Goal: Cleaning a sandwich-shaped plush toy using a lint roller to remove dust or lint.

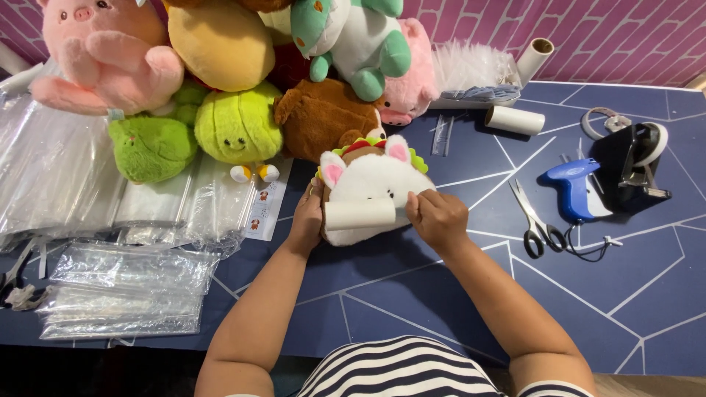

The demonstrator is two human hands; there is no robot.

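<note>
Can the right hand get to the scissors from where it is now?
Probably yes. The right hand is on the white roll over the plush, and only bare table lies between it and the scissors.

Two bare forearms are seen rising from the lower edge of the frame toward its centre, uncovered from wrist to above the elbow. No rings, watch or bracelet can be made out on the left hand (307, 220) or the right hand (437, 218). A top (401, 367) with dark and white horizontal stripes is worn, shown at the bottom centre; a short striped sleeve edge is seen at the lower right. The fingernails are too small to be judged.
</note>
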